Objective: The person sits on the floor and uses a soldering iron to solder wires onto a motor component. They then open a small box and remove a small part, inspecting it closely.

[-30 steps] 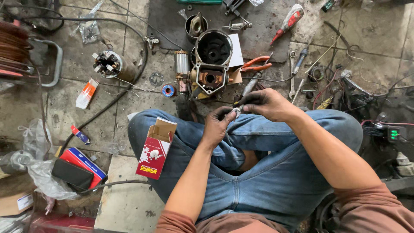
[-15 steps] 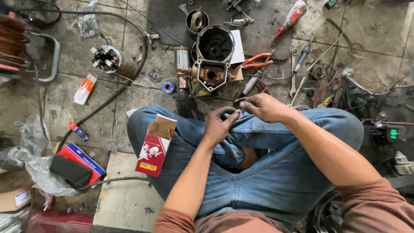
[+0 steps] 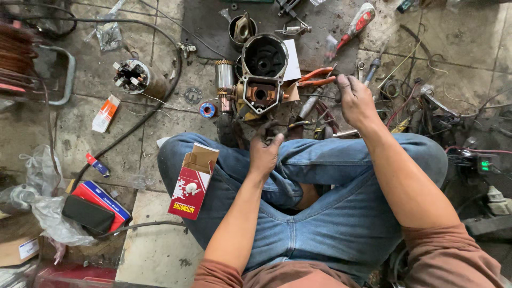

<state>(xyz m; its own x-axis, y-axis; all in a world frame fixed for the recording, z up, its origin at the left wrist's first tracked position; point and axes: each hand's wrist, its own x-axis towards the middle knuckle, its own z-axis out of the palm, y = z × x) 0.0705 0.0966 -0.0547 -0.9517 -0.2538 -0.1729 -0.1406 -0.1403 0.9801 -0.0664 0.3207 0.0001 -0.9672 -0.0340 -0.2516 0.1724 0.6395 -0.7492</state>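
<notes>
A: Where the person's crossed legs end, which hand is doing the reaching?

B: The right hand [image 3: 356, 101] is stretched forward over the floor, its fingers loosely curled down toward the orange-handled pliers [image 3: 316, 77]. Whether the fingertips pinch anything cannot be told; the back of the hand hides them.

A: And how do the pliers lie?

B: Flat on the floor, long axis nearly side to side, with the handles toward the right hand and the nose pointing left toward the motor housing [image 3: 263, 72]. The hand is just beside the handle ends.

A: What about the other hand?

B: The left hand [image 3: 265, 151] rests over the left knee, fingers curled in around something small and dark. What it is cannot be made out.

A: Where is the housing?

B: Straight ahead of the knees, open round mouth facing up, with a square copper-coloured part at its near end. Its long axis runs away from the person.

A: Anything else near?

B: A red-handled screwdriver [image 3: 355, 25] lies farther off, tilted, handle to the upper right. A red and white carton [image 3: 192, 180] leans open against the left thigh, and a small blue roll of tape [image 3: 207, 110] lies left of the housing.
</notes>
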